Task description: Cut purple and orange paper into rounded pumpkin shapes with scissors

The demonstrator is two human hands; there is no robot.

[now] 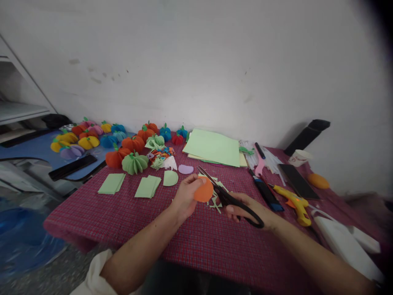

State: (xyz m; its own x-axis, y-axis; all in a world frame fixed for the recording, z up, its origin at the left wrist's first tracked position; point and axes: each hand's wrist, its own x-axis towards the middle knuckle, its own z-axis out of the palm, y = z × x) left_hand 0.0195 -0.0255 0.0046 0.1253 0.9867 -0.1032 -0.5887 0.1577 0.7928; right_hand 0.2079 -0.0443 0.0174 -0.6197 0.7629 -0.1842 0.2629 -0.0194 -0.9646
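Observation:
An orange paper circle (204, 191) is pinched between the thumb and fingers of my left hand (188, 194), above the red checked tablecloth. My right hand (244, 207) is wrapped round the black handles of a pair of scissors (229, 198). The scissor blades point up and left, just behind the orange paper, and look slightly apart. Light green paper scraps (215, 205) lie under and around the scissors. Left of my left hand are a rounded green paper piece (170, 178) and a purple paper piece (186, 169).
Green paper stacks (112, 183) lie at the left, with several paper pumpkins (135, 163) behind. Large green sheets (213, 147) rest by the wall. On the right are a yellow glue gun (293, 200), a dark phone-like slab (297, 181), a paper cup (300, 157) and a white box (346, 246).

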